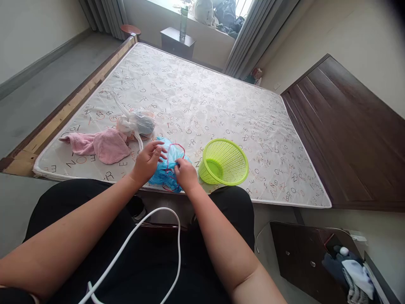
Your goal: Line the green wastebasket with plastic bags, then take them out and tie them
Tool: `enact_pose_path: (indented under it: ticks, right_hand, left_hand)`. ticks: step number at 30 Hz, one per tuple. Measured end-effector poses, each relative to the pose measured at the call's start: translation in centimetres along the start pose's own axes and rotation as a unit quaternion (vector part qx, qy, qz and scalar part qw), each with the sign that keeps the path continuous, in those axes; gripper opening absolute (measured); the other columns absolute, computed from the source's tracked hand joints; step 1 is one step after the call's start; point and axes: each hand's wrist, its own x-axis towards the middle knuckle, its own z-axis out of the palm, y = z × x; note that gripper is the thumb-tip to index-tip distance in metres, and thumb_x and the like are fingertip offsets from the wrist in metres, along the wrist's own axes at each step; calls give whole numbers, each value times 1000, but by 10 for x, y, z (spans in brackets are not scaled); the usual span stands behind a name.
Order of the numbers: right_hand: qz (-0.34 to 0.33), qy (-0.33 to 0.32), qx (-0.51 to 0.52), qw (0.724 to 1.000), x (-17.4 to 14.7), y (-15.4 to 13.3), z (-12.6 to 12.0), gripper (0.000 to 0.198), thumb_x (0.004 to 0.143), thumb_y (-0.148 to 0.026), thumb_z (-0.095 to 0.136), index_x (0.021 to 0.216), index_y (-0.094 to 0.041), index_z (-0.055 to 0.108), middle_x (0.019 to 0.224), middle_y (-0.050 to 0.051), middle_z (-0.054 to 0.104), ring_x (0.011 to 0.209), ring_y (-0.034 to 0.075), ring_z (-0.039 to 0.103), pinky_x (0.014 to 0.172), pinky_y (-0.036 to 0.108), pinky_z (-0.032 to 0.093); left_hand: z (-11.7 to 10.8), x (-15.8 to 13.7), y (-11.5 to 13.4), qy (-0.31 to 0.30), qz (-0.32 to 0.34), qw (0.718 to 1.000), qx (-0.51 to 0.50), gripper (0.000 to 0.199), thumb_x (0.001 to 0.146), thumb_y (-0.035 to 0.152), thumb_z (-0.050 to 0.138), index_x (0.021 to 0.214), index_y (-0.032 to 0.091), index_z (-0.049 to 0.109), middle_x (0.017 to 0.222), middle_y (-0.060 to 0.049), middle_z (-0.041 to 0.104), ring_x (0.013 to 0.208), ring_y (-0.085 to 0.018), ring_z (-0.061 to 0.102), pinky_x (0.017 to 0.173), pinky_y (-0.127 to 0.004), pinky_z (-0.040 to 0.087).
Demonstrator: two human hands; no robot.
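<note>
On the near edge of the mattress lies a crumpled blue plastic bag (pixel 164 179) with a thin red drawstring. My right hand (pixel 187 175) pinches a bit of the blue bag between thumb and fingers. To its left, my left hand (pixel 148 162) hovers at the bag's edge with fingers loosely bent and apart, holding nothing that I can see. A lime-green mesh basket (pixel 226 162) lies tilted just right of my right hand. Beyond my left hand sit a knotted clear plastic bag (pixel 144 122) with something grey inside and a pink cloth (pixel 110 145).
The letter-patterned mattress (pixel 205 97) fills the middle, with a dark wooden headboard (pixel 344 143) at right. A white cable (pixel 152 213) loops over my lap. Clothes (pixel 357 274) lie on a dark nightstand (pixel 303 257) at lower right. A bottle (pixel 183 23) stands on the far nightstand (pixel 177 46).
</note>
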Motion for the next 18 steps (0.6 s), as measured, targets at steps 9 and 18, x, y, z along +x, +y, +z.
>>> enact_pose_path:
  ticks: [9,18]
  right_hand:
    - [45,113,208,970,6,8,-14,20,95,-28,50,102,-22,67,87,1,69,81,19,62,82,30,48]
    - [137,172,497,839,17,17,-10,7,92,-28,53,97,-24,56,98,3,67,89,17,67,81,31,57]
  left_hand:
    - [0,-32,20,-251,359,870,227,18,98,28,56,104,25,72,95,-5,75,83,-18,71,77,-32,57]
    - [5,4,-24,-202,23,924,324,41,103,39,43,127,14,65,123,-16,70,114,-29,67,104,-45,54]
